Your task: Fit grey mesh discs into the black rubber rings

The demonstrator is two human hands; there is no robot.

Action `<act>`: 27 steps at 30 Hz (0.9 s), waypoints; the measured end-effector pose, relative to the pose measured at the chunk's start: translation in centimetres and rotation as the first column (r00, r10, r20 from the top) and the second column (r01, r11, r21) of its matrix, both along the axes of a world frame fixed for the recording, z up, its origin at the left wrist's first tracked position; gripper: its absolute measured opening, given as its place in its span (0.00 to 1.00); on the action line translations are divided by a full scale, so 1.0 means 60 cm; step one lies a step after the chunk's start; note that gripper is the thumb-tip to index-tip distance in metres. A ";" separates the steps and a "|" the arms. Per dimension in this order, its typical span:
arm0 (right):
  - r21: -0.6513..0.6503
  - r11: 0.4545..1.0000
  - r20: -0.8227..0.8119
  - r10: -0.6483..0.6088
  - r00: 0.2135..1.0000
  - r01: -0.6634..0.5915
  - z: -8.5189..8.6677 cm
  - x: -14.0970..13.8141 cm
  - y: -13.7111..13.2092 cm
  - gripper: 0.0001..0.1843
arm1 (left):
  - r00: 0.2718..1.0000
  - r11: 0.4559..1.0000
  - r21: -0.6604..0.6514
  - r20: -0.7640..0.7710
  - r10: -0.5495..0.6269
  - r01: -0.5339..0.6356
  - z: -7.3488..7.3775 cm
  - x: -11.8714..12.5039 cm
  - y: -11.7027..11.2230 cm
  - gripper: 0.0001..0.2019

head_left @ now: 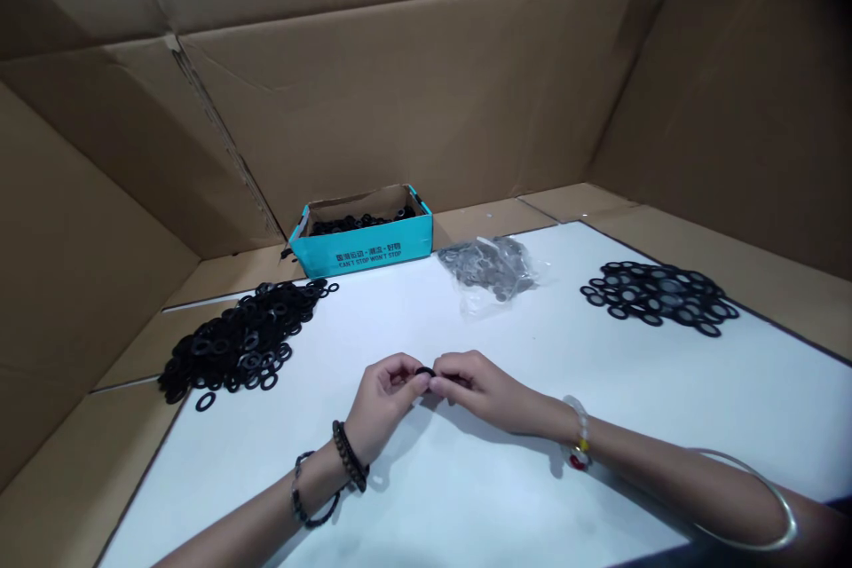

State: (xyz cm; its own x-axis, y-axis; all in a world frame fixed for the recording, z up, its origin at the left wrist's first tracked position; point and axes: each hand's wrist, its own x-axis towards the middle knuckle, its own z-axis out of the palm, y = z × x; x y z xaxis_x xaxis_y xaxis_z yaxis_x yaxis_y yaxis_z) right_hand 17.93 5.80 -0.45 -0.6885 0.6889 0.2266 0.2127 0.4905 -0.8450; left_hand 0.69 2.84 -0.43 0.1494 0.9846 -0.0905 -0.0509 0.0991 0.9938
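Note:
Just above the white board, a small black rubber ring (424, 370) is pinched between my two hands. My left hand (384, 401) has thumb and fingers closed on its left side. From the right, my right hand (480, 389) grips it too, fingertips touching those of the left. Much of the ring is hidden by the fingers. A heap of loose black rings (249, 337) lies to the left. On the right is a flatter pile of black rings (658, 293) whose centres look filled with something greyish. Behind my hands lies a clear plastic bag (493, 271) of grey discs.
At the back, a turquoise open box (366, 253) holds more black rings. The white board (532, 497) lies on cardboard. Tall cardboard walls (399, 98) enclose the back and both sides.

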 end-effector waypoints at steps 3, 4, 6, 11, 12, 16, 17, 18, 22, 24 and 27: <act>-0.056 0.998 -0.006 0.030 1.000 -0.030 -0.001 0.002 0.003 0.13 | 0.999 0.999 0.003 0.010 -0.038 0.038 0.002 0.000 -0.001 0.12; -0.085 0.996 -0.015 0.027 1.000 -0.029 -0.001 0.002 0.003 0.13 | 0.999 0.999 0.001 0.024 -0.046 0.046 0.003 0.000 -0.001 0.12; -0.174 0.984 -0.055 0.028 0.998 -0.037 -0.002 0.002 0.003 0.13 | 0.996 0.998 -0.017 0.067 -0.054 0.056 0.002 0.000 0.000 0.12; -0.364 0.924 -0.166 0.064 0.984 -0.121 -0.001 0.000 0.006 0.18 | 0.991 0.997 -0.057 0.128 -0.046 0.054 -0.001 -0.002 0.001 0.11; -0.379 0.915 -0.175 0.074 0.982 -0.136 -0.001 -0.001 0.007 0.19 | 0.991 0.997 -0.056 0.124 -0.044 0.051 -0.002 -0.003 0.001 0.10; -0.400 0.904 -0.173 0.090 0.981 -0.153 0.001 -0.001 0.011 0.20 | 0.990 0.997 -0.053 0.126 -0.058 0.065 -0.004 -0.003 0.002 0.10; -0.395 0.906 -0.166 0.091 0.982 -0.151 0.001 -0.001 0.011 0.20 | 0.990 0.996 -0.051 0.128 -0.061 0.068 -0.004 -0.003 0.003 0.10; -0.382 0.912 -0.158 0.092 0.983 -0.147 0.000 -0.001 0.011 0.19 | 0.990 0.996 -0.049 0.126 -0.062 0.068 -0.005 -0.002 0.004 0.10; -0.250 0.967 -0.070 0.026 0.997 -0.043 -0.006 -0.003 0.006 0.15 | 0.998 0.999 -0.053 0.069 -0.002 0.006 -0.006 0.001 0.008 0.12; -0.124 0.988 -0.019 -0.100 0.995 0.097 -0.007 -0.003 0.004 0.09 | 0.997 0.997 -0.070 0.057 0.047 -0.043 -0.006 0.003 0.010 0.14; 0.076 0.980 -0.045 -0.182 0.982 0.185 -0.004 -0.001 0.005 0.15 | 0.990 0.993 -0.098 0.112 0.082 -0.071 -0.006 0.004 0.011 0.19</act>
